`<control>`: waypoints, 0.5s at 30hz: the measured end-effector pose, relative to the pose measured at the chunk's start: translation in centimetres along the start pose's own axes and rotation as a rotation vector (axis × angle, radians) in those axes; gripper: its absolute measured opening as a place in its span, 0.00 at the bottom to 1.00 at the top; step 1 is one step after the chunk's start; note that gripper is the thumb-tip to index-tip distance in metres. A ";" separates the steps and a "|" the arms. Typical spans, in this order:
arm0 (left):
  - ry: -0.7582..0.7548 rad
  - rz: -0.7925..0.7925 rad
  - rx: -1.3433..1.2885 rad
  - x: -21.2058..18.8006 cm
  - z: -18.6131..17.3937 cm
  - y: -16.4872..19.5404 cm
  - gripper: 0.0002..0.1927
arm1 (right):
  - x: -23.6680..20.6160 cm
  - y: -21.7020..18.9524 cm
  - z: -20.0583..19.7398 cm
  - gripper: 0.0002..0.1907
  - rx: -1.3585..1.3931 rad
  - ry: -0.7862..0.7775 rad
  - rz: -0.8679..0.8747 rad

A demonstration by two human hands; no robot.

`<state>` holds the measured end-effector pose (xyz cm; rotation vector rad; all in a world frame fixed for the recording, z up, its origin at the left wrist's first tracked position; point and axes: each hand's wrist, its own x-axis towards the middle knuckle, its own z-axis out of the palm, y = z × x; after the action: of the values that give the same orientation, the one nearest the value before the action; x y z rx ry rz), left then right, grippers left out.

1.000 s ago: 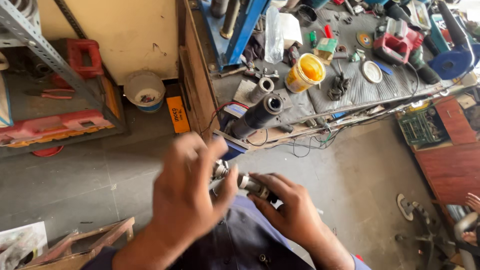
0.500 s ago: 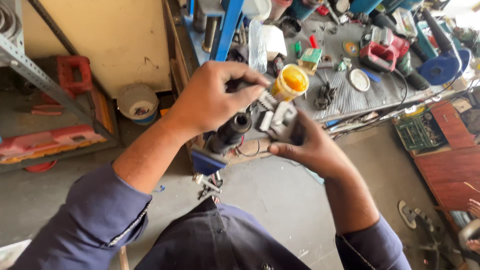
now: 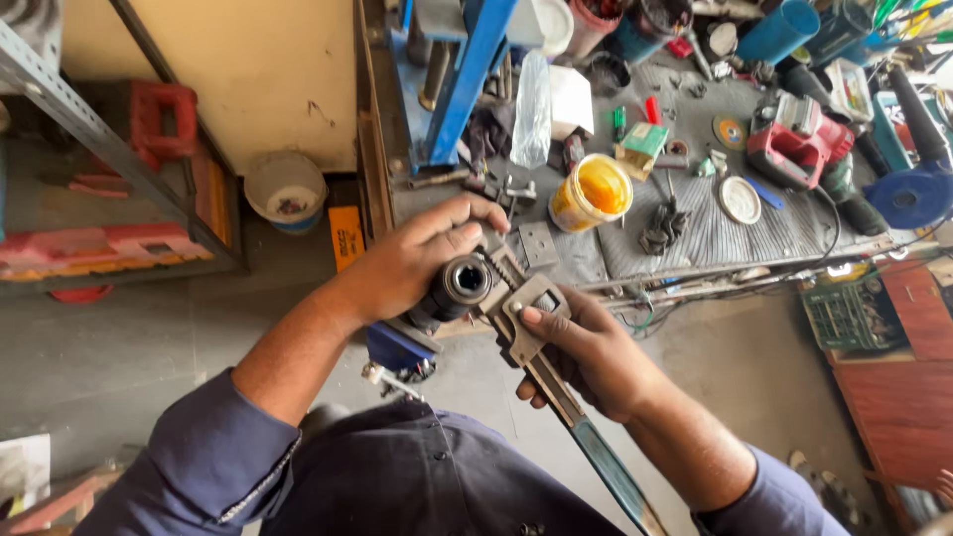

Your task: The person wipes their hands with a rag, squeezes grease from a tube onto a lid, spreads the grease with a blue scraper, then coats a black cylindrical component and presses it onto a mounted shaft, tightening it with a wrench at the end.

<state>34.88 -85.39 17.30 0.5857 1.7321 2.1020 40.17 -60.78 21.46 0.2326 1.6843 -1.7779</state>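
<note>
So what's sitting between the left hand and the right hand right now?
In the head view, the pipe wrench's head lies between them, set against the dark cylindrical part. The left hand grips that part; the right hand holds the wrench.

Grey steel pipe wrench (image 3: 526, 328) with blue handle, black cylinder (image 3: 459, 285), yellow tub (image 3: 592, 193), red power tool (image 3: 794, 149), navy sleeves (image 3: 213, 462)

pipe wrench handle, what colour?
Teal-blue on the handle, with bare grey metal up toward the wrench head under the right hand. Head view shows it best.
</note>
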 end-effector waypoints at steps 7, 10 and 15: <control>0.012 -0.003 0.149 0.3 -1.0 0.0 0.17 | 2.0 1.4 -0.3 0.25 0.045 0.064 0.071; 0.027 -0.007 0.146 0.1 -0.8 -0.7 0.17 | 2.1 1.4 -0.9 0.31 0.100 0.039 0.164; 0.073 -0.020 0.135 -0.3 -0.8 -1.1 0.18 | 1.6 0.2 -0.1 0.26 0.020 0.028 0.158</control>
<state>34.75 -85.99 16.04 0.5324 1.9236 2.0274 39.07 -61.25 20.42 0.3901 1.6212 -1.6819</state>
